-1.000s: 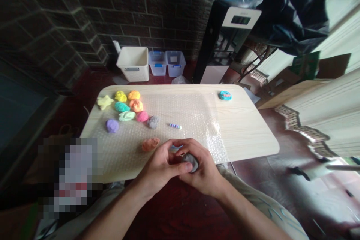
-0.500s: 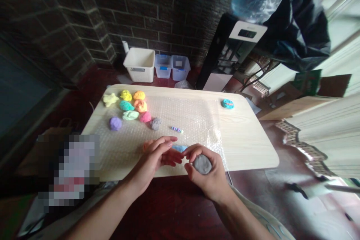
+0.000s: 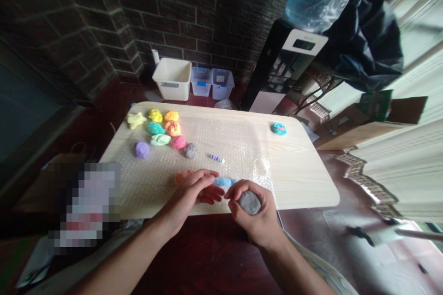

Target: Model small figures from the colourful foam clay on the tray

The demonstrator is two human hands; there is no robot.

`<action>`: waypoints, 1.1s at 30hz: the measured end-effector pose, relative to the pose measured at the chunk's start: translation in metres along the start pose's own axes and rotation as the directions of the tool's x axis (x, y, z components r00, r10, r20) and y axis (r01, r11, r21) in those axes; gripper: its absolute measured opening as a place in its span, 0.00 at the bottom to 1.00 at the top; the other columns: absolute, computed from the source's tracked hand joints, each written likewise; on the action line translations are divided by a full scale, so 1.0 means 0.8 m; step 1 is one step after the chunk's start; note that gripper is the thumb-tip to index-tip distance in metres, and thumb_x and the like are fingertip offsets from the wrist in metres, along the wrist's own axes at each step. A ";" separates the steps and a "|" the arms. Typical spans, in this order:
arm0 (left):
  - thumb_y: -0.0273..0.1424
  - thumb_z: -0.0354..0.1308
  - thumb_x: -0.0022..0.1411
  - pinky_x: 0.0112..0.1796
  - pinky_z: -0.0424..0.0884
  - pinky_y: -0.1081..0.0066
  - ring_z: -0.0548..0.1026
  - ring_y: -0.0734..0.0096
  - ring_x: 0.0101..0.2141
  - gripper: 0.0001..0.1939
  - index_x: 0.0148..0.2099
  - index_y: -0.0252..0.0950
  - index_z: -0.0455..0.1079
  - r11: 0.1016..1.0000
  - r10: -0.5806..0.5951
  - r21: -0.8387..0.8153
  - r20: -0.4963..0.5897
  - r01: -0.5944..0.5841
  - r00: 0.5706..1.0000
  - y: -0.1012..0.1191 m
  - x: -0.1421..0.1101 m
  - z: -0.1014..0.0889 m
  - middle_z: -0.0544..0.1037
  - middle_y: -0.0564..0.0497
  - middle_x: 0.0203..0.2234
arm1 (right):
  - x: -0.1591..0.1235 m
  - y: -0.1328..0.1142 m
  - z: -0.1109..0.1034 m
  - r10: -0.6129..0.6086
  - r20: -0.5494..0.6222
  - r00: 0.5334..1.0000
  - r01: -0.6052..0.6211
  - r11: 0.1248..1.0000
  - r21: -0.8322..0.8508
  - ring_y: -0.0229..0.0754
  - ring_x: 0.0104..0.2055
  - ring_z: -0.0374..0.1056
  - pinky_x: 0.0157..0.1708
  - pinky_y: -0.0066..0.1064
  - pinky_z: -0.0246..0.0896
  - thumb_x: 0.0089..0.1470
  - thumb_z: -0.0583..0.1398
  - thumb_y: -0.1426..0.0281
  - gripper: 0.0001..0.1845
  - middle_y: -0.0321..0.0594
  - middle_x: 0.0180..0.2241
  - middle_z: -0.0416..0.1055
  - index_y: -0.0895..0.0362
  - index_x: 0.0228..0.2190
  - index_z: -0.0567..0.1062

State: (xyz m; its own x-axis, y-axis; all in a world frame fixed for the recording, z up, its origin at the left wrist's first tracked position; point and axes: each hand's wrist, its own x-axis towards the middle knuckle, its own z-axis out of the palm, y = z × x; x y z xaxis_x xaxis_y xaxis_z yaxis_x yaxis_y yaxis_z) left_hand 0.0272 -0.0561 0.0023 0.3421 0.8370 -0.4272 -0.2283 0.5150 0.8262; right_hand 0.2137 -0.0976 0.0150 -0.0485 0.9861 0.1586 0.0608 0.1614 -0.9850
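A lump of grey clay is wrapped in the fingers of my right hand, held above the table's near edge. My left hand hovers to its left with fingers loosely curved and apart, nothing visible in it. On the bubble wrap beyond the hands lie a light blue clay piece and an orange-pink clay piece, each partly hidden by a hand. A small striped clay roll and a rough grey lump sit farther back.
Several coloured clay lumps, among them a purple one and a pink one, are grouped at the table's left. A turquoise clay piece lies at the far right. Bins and a water dispenser stand behind.
The view has shifted slightly. My hands have drawn a little apart, and more of the light blue and orange-pink pieces shows. The grey clay stays in my right hand.
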 end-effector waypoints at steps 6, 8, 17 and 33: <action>0.42 0.65 0.63 0.38 0.75 0.65 0.85 0.59 0.34 0.21 0.51 0.32 0.76 1.000 -0.005 0.005 -0.002 0.005 1.000 0.002 0.008 0.005 0.87 0.43 0.33 | 0.005 0.001 -0.002 0.004 0.011 1.000 -0.004 1.000 0.021 0.40 0.31 0.74 0.32 0.28 0.70 0.51 0.67 0.76 0.06 0.39 0.31 0.80 0.54 0.29 0.76; 0.42 0.65 0.64 0.38 0.75 0.65 0.85 0.59 0.34 0.21 0.52 0.32 0.76 1.000 -0.010 0.010 0.000 0.010 1.000 0.002 0.009 0.005 0.87 0.43 0.33 | 0.006 0.001 -0.002 0.004 0.010 1.000 -0.004 1.000 0.020 0.39 0.31 0.73 0.33 0.28 0.69 0.51 0.68 0.76 0.06 0.38 0.31 0.79 0.54 0.29 0.76; 0.42 0.64 0.66 0.41 0.75 0.63 0.84 0.60 0.35 0.21 0.53 0.33 0.75 1.000 -0.018 0.024 0.024 0.018 1.000 0.004 0.002 0.004 0.87 0.44 0.35 | 0.004 0.004 -0.002 -0.013 0.015 1.000 0.014 1.000 0.000 0.40 0.33 0.75 0.35 0.29 0.70 0.52 0.67 0.77 0.08 0.38 0.33 0.80 0.54 0.30 0.75; 0.45 0.68 0.65 0.44 0.74 0.64 0.82 0.61 0.40 0.19 0.47 0.35 0.78 1.000 -0.030 0.005 0.154 0.029 0.988 -0.007 -0.003 0.009 0.85 0.46 0.39 | 0.003 0.009 0.000 -0.155 -0.003 0.988 0.151 0.967 -0.207 0.43 0.35 0.75 0.37 0.33 0.71 0.55 0.69 0.72 0.10 0.39 0.35 0.78 0.52 0.34 0.72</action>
State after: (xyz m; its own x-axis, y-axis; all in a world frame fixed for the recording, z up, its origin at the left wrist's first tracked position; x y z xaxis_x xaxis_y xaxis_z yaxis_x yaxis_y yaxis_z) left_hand 0.0340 -0.0625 0.0011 0.4849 0.7829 -0.3899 -0.2134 0.5382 0.8153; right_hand 0.2143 -0.0942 0.0079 -0.0539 0.9492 0.3099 0.2576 0.3131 -0.9141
